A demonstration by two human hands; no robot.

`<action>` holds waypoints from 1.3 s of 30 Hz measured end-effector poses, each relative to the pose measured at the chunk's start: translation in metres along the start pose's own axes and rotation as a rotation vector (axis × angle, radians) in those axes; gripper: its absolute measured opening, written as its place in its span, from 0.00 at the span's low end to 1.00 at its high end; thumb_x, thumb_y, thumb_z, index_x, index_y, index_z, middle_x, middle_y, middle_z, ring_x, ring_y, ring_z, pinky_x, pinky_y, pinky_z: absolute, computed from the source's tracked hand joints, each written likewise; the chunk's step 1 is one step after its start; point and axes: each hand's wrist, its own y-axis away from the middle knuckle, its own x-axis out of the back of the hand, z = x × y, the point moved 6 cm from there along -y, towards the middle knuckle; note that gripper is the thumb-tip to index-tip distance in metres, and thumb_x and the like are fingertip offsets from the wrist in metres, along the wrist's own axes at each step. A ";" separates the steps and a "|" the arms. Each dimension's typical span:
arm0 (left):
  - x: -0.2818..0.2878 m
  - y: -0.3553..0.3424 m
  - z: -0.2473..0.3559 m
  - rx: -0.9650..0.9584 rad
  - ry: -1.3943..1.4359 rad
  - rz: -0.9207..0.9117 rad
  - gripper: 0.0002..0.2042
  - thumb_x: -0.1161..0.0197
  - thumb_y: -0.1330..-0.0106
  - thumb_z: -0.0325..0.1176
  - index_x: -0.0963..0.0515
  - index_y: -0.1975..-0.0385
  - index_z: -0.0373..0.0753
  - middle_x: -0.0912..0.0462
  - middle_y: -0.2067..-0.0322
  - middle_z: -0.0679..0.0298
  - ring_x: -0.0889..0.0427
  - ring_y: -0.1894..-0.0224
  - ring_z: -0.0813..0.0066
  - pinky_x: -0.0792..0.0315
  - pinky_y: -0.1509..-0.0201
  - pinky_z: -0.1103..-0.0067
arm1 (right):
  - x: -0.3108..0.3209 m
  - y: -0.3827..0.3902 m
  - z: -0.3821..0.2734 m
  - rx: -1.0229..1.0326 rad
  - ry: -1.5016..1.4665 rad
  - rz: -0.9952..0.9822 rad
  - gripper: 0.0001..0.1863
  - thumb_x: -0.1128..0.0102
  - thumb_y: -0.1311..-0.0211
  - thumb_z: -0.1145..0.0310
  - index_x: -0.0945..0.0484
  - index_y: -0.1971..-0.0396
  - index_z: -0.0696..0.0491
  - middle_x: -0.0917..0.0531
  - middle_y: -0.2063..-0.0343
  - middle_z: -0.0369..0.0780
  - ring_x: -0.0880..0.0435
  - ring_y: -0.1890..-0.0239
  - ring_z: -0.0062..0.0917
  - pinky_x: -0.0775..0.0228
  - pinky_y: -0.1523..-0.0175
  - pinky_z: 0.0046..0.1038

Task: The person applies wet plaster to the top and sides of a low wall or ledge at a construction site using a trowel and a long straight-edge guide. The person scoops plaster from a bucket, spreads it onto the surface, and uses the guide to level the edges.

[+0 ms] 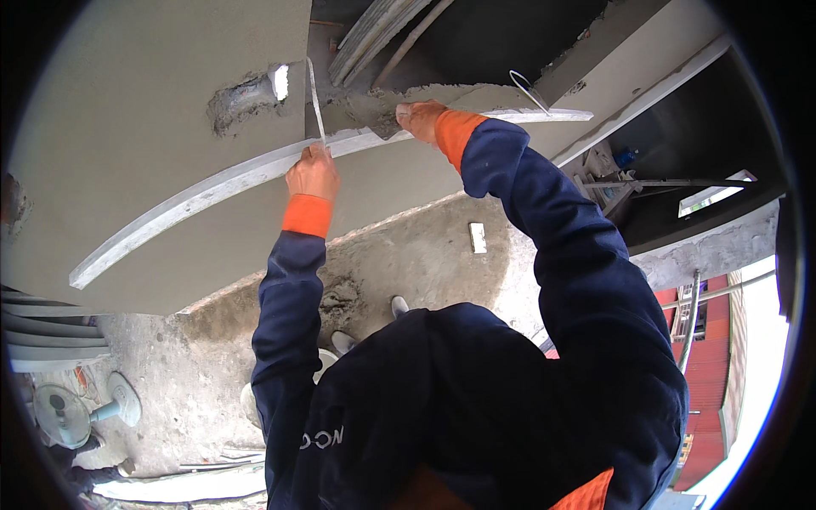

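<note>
A long pale straightedge board (212, 189), bent by the lens, lies along the edge of the plastered wall. My left hand (313, 174) is closed at the board, its fingertips around the lower end of a thin metal clip (316, 98). Farther right, my right hand (422, 121) is closed on what looks like a mortar-smeared trowel (384, 126); its handle is hidden. Wet grey mortar (365, 104) lies on the ledge behind the board, beside the trowel. A second, looped metal clip (529, 92) sits at the board near its right end.
Plastered wall (153, 102) fills the left, with a rough hole (246, 100) in it. Long pipes (374, 38) lean beyond the opening. Below, a white block (478, 238) lies on the concrete floor (408, 255). A round-based stand (64, 416) is at lower left.
</note>
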 end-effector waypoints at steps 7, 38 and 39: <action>-0.007 -0.003 -0.007 0.042 -0.032 -0.080 0.08 0.41 0.40 0.35 0.28 0.70 0.37 0.20 0.74 0.51 0.19 0.74 0.50 0.25 0.70 0.61 | -0.002 0.010 0.020 -0.112 -0.301 -0.013 0.15 0.62 0.35 0.57 0.27 0.57 0.45 0.19 0.70 0.42 0.18 0.71 0.35 0.25 0.63 0.37; -0.010 -0.002 -0.002 -0.038 -0.066 -0.069 0.07 0.41 0.41 0.33 0.26 0.69 0.36 0.20 0.73 0.53 0.19 0.74 0.52 0.25 0.71 0.63 | -0.011 0.070 0.215 -0.295 -0.608 0.151 0.18 0.47 0.41 0.67 0.30 0.50 0.54 0.26 0.63 0.39 0.23 0.71 0.28 0.29 0.67 0.29; -0.011 -0.002 -0.001 -0.036 -0.063 -0.058 0.07 0.41 0.41 0.33 0.26 0.69 0.36 0.20 0.73 0.53 0.19 0.75 0.52 0.25 0.71 0.63 | 0.004 0.073 0.211 -0.277 -0.658 0.149 0.17 0.47 0.40 0.65 0.29 0.52 0.54 0.26 0.68 0.39 0.24 0.75 0.27 0.31 0.72 0.29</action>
